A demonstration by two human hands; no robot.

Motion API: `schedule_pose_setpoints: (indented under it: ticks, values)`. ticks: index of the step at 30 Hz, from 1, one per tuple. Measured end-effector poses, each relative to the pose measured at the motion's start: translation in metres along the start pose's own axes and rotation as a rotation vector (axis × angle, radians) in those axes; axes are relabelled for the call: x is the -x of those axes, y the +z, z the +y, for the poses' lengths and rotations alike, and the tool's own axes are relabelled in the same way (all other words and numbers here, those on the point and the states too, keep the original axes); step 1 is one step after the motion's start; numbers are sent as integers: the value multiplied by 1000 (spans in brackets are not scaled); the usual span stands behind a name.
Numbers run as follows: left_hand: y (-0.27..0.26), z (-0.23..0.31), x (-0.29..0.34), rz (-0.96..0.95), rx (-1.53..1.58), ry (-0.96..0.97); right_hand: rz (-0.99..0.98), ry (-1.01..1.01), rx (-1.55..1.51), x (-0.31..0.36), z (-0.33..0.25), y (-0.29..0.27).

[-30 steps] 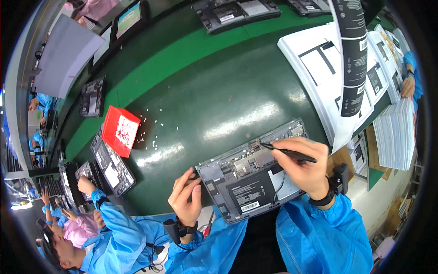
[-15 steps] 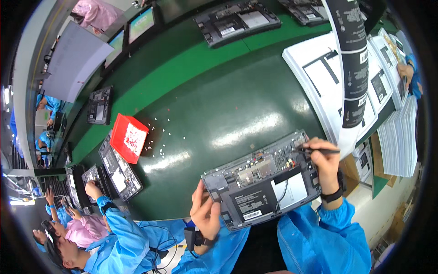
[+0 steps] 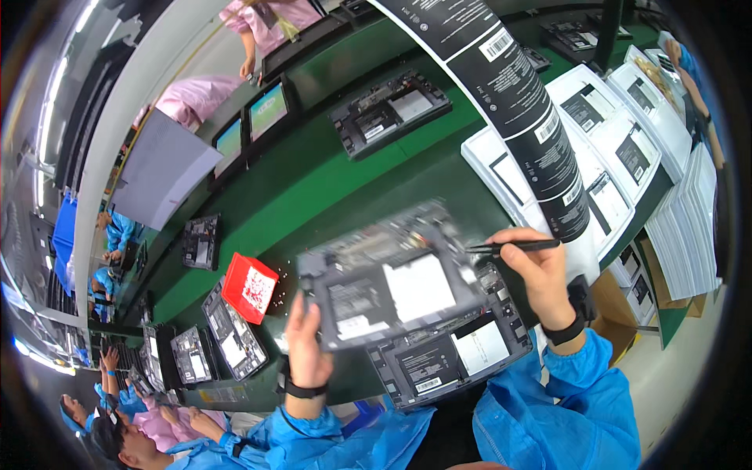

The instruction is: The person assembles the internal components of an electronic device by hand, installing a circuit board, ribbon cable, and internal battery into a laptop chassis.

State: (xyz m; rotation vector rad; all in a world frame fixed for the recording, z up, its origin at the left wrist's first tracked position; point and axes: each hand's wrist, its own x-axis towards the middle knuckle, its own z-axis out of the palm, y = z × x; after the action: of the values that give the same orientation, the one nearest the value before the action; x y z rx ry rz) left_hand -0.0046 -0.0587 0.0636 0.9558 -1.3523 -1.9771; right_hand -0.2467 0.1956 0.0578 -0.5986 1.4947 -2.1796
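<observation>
Hanging above the counter (image 3: 384,189) by its near edge, the opened laptop base (image 3: 419,288) seems stiff, moderately weighty, fragile (bare board (image 3: 395,236) uppermost); best held by its rims. Left fingers (image 3: 311,323) clasp its left side; right fingers (image 3: 520,258) pinch black tweezers (image 3: 540,245).

Open laptop chassis (image 3: 392,270): dark grey, flat rectangular, internals exposed, motion-blurred so small parts unreadable. Circuit board (image 3: 392,239) along far edge, black battery block (image 3: 352,298) near left, bright white panel (image 3: 421,287) right of it. Pose: inner face up toward camera, right end sitting farther away than left. Left hand (image 3: 308,356) grips its left edge near the close corner. It overlaps the view of a second open chassis (image 3: 454,352); can't tell if they touch. Black tweezers (image 3: 526,245): slim, roughly crosswise, pinched in right hand (image 3: 542,282), tips pointing left, at chassis' right end; contact unclear.
</observation>
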Motion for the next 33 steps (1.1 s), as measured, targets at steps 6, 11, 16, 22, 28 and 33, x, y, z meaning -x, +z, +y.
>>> schedule_pose_setpoints:
  ticks: [6, 11, 16, 22, 28, 33]
  values:
    - [-41, 59, -144, 15, 31, 100, 200, -190, 483, -39, 20, -77]
    - [-99, 61, -284, 124, -167, 154, 351, -42, 287, -22, 37, -120]
    - [-196, 95, -340, 580, -999, 713, 234, -39, 277, -31, 42, -95]
    - [5, 82, -225, -170, -765, 628, 281, 1, 367, -25, 38, -105]
    - [63, 37, -134, -570, -1016, 740, 276, 72, 482, -35, 28, -101]
    - [63, -22, -141, -571, -1141, 832, 171, -42, 513, -52, -3, -64]
